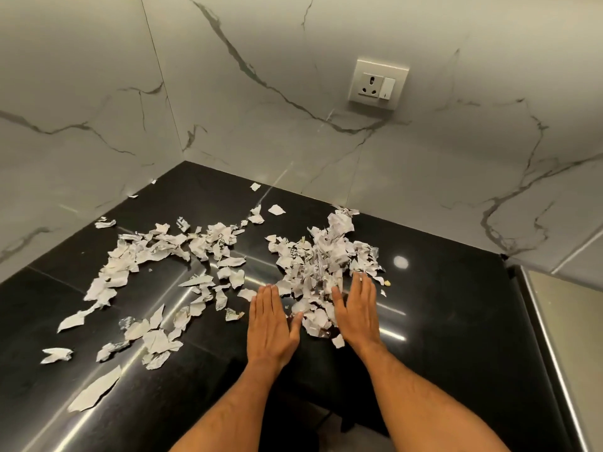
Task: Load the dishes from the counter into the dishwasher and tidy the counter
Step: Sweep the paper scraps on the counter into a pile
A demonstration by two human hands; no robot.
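Note:
Torn white paper scraps lie scattered over the black polished counter [440, 321]. A dense heap of scraps [321, 259] sits in the middle right, and a looser spread of scraps [146, 265] curves across the left side. My left hand [269, 324] lies flat on the counter, fingers straight, at the heap's left edge. My right hand [357, 311] lies flat with straight fingers at the heap's right edge. The near end of the heap sits between the two hands. Neither hand holds anything. No dishes or dishwasher appear.
White marble-pattern walls meet in a corner behind the counter. A wall socket with a switch [378, 83] is mounted above the heap. A large paper piece [94, 391] lies near the counter's front left. A metal-edged ledge [551, 337] borders the counter on the right.

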